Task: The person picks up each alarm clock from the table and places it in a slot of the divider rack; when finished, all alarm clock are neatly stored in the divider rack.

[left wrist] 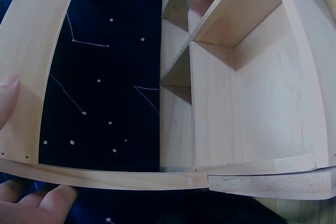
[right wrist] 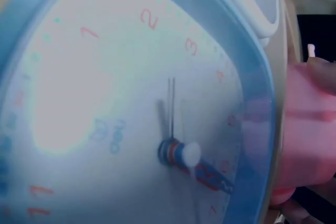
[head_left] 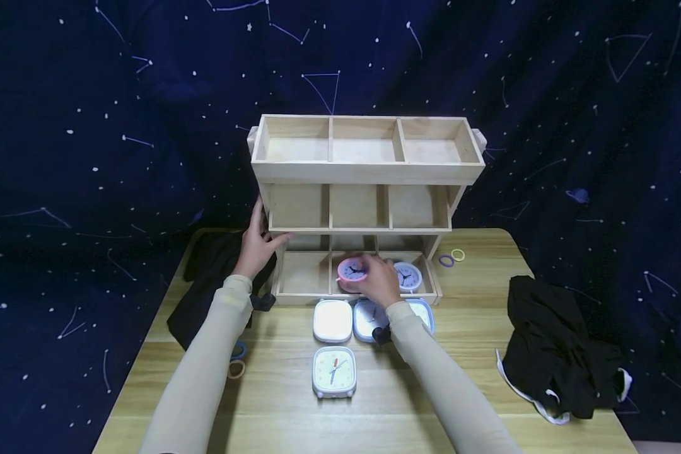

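A round pink alarm clock is in the middle compartment of the lowest tier of a wooden rack. My right hand grips it from the right; in the right wrist view the fingers are against its pink body. A round pale alarm clock stands in the compartment to the right, close to that hand. My left hand holds the rack's left side, with the thumb on the front board and the fingers outside the side panel.
Below the rack lie a white square clock, a blue-rimmed clock and another blue rim partly behind my forearm. Nearer stands a white square clock. Black cloths lie on both sides. Coloured rings are on the table.
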